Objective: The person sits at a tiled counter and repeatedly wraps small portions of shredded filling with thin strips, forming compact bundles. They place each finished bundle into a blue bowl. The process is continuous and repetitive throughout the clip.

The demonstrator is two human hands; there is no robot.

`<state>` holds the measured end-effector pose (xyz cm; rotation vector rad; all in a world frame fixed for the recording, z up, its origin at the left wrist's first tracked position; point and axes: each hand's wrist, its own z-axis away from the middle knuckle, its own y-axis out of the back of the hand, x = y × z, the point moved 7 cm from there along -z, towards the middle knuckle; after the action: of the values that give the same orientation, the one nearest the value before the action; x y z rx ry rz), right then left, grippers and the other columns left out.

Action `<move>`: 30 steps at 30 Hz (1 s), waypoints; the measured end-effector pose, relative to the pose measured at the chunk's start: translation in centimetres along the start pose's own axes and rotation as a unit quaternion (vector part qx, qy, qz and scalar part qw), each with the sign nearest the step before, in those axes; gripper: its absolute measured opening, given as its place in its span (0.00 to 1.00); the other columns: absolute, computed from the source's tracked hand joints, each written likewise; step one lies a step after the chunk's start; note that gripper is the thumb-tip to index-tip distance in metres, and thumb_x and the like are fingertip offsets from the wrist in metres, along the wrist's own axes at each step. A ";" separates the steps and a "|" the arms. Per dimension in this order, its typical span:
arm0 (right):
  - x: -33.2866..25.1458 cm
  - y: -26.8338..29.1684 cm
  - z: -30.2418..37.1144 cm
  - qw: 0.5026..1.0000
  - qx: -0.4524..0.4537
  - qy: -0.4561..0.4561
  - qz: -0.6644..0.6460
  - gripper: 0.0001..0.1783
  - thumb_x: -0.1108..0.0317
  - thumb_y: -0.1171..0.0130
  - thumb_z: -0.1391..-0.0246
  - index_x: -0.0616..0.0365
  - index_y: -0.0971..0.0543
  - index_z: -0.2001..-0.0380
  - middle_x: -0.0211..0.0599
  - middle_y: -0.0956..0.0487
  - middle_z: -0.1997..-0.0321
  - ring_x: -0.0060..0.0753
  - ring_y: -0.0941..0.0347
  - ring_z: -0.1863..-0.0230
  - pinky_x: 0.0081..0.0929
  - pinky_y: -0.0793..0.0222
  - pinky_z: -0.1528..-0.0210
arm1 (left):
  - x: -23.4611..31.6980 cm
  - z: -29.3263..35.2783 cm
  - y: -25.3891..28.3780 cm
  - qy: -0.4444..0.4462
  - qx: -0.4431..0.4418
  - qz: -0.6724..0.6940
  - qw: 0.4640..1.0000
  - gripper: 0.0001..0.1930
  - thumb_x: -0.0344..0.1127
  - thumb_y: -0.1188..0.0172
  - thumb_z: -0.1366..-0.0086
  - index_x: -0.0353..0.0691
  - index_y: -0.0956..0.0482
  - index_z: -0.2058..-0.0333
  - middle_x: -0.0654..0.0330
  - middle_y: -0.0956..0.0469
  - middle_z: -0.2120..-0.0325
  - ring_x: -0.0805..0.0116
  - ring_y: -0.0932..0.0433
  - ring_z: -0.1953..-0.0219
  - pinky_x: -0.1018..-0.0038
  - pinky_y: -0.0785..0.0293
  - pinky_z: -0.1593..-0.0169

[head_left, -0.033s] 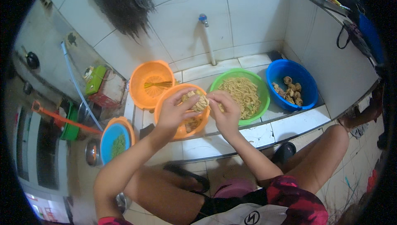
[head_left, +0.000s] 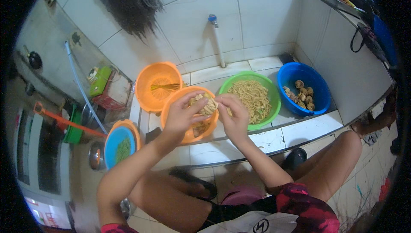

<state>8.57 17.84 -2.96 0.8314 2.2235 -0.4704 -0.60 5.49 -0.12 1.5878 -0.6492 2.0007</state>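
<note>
Above the front orange bowl (head_left: 188, 141), my left hand (head_left: 179, 115) is closed around a rounded bundle wrapped in pale noodle-like strands (head_left: 208, 106). My right hand (head_left: 235, 114) pinches the right side of this bundle with thumb and fingertips. Brownish pieces lie in the bowl below, partly hidden by my left hand. Just right of my right hand, a green bowl (head_left: 274, 88) holds a heap of pale noodle-like strands (head_left: 253, 98). Farther right, several similar rolled bundles (head_left: 301, 92) sit in a blue basin (head_left: 314, 72).
Behind the front bowl, another orange bowl (head_left: 143, 76) holds thin yellowish sticks (head_left: 165, 86). A light-blue bowl of chopped greens (head_left: 123, 149) stands at left. A tap (head_left: 212, 20) on a white pipe rises at the tiled wall. Another person's leg (head_left: 374, 121) shows at far right.
The view has shifted very slightly, so the bowls and wall sit a little farther right. Both hands keep their hold on the strand-wrapped bundle.
</note>
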 end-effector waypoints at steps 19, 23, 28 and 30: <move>0.1 -1.0 0.5 0.994 -0.104 0.032 0.022 0.12 0.77 0.34 0.53 0.65 0.22 0.63 0.43 0.27 0.52 0.43 0.29 0.47 0.35 0.34 0.45 | -1.2 -0.6 0.8 0.012 0.028 -0.051 0.998 0.20 0.38 0.37 0.34 0.32 0.26 0.49 0.56 0.22 0.59 0.67 0.19 0.58 0.70 0.15 0.58; 0.5 -1.6 0.8 0.988 -0.135 0.012 -0.073 0.10 0.74 0.37 0.49 0.64 0.22 0.62 0.44 0.29 0.48 0.45 0.34 0.41 0.40 0.42 0.37 | -1.1 -0.9 0.8 0.023 0.017 -0.049 0.998 0.21 0.39 0.37 0.34 0.31 0.26 0.49 0.56 0.22 0.60 0.67 0.19 0.59 0.70 0.15 0.60; 2.0 -2.0 0.2 0.951 -0.222 -0.095 -0.191 0.08 0.76 0.36 0.48 0.61 0.22 0.63 0.43 0.32 0.38 0.47 0.42 0.32 0.44 0.51 0.30 | -1.0 -0.8 0.8 0.015 0.013 -0.057 0.998 0.21 0.40 0.39 0.33 0.30 0.26 0.48 0.56 0.22 0.59 0.68 0.19 0.59 0.69 0.15 0.59; 1.8 -1.9 0.2 0.958 -0.228 -0.085 -0.150 0.10 0.75 0.34 0.50 0.61 0.22 0.64 0.42 0.32 0.38 0.47 0.42 0.31 0.44 0.51 0.30 | -1.1 -0.9 1.4 0.026 0.030 -0.057 0.998 0.21 0.40 0.39 0.33 0.31 0.26 0.48 0.56 0.22 0.59 0.69 0.19 0.59 0.70 0.15 0.58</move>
<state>6.34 17.12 -4.24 0.2048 2.1771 -0.1433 -1.93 4.95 -1.48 1.5656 -0.4719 1.9865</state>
